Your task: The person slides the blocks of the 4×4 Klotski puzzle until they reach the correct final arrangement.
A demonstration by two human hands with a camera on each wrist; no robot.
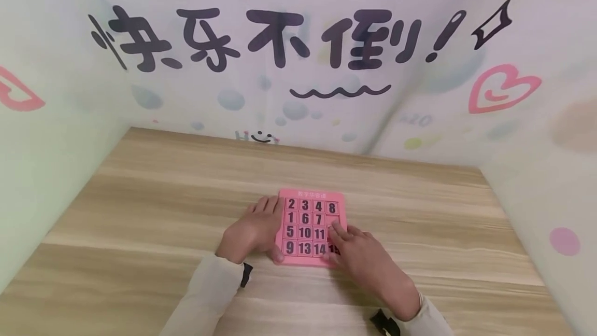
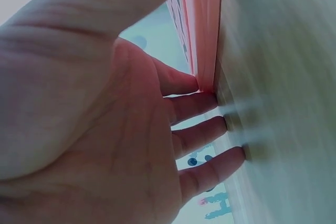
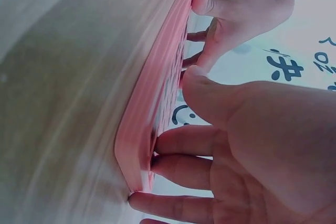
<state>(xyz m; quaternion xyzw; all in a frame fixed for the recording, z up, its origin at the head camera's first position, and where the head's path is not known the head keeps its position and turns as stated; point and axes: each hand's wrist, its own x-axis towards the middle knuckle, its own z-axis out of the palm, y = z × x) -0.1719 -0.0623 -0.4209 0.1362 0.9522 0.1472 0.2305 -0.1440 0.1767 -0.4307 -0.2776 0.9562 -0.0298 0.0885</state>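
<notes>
A pink sliding number puzzle (image 1: 311,261) lies flat on the table, its dark-numbered tiles in rows. The right column shows a gap below tile 8 (image 1: 332,208). My left hand (image 1: 254,229) rests along the puzzle's left edge, thumb at the near left corner. In the left wrist view its fairly straight fingers (image 2: 202,136) reach down to the tabletop beside the pink frame. My right hand (image 1: 368,261) lies over the right side, fingertips touching the right column and edge. Its thumb (image 3: 202,85) is over the lower tiles, partly covering tile 15 (image 1: 333,249).
The wood-grain table (image 1: 154,196) extends around the puzzle. A white printed backdrop (image 1: 261,102) with large dark characters rises behind, and pale walls stand at both sides. Dark straps (image 1: 386,321) show at the wrists.
</notes>
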